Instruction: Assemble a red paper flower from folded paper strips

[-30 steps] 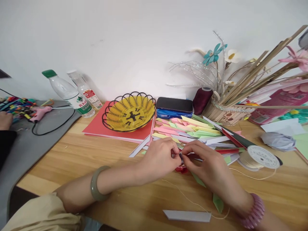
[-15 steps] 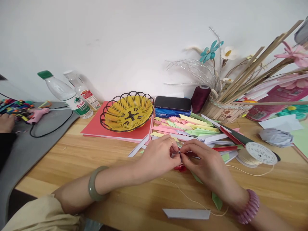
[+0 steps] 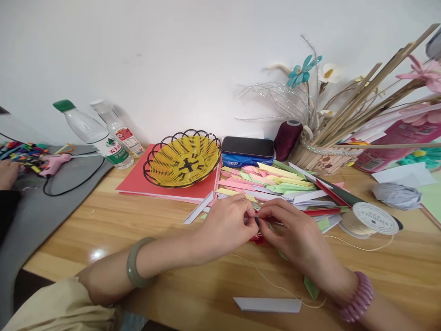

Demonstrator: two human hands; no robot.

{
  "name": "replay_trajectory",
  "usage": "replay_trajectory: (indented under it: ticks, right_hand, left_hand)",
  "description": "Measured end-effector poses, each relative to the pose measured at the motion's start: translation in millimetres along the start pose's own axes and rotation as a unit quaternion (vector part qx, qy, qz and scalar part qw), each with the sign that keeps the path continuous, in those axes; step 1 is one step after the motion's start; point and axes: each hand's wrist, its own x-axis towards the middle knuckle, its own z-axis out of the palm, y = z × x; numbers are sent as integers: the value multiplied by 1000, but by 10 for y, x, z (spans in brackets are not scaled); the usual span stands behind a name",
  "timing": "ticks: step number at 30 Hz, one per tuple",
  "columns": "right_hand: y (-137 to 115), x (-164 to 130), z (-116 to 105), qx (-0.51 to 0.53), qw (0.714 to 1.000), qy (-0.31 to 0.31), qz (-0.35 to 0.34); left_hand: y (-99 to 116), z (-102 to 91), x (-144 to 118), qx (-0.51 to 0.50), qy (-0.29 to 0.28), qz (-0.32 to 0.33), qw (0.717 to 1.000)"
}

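My left hand (image 3: 225,225) and my right hand (image 3: 298,232) meet fingertip to fingertip near the middle of the table, both closed in a pinch. Something small and dark shows between them, mostly hidden by the fingers. Just below the fingertips peeks a bit of red folded paper (image 3: 258,240). A green folded piece (image 3: 311,288) sticks out beneath my right wrist. Nearer to me lie a white folded paper strip (image 3: 268,304) and a loose cream thread (image 3: 267,279). Behind my hands spreads a pile of folded paper strips (image 3: 272,181) in several colours.
A thread spool (image 3: 375,219) stands right of my hand. Behind are a yellow basket (image 3: 186,165) on red paper (image 3: 132,181), a phone (image 3: 248,146), a maroon thread cone (image 3: 286,140) and a stick holder (image 3: 322,158). Bottles (image 3: 117,156) stand left, beyond them another person's hand (image 3: 8,174).
Both hands stay almost in place, with only slight finger movement at the pinch; a little more of the dark thing shows between the fingertips. The other things lie as before.
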Motion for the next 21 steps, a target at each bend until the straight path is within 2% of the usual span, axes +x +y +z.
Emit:
replay_trajectory:
  ticks: [6, 12, 21]
  right_hand:
    - [4, -16, -4, -2, 1000, -13, 5]
    - [34, -16, -21, 39, 998, -36, 16]
    - [70, -3, 5, 88, 995, -35, 40]
  left_hand:
    - [-22, 12, 11, 8, -2, 18, 1000]
    - [-62, 26, 22, -6, -4, 41, 999]
    - [-59, 53, -27, -47, 5, -10, 999]
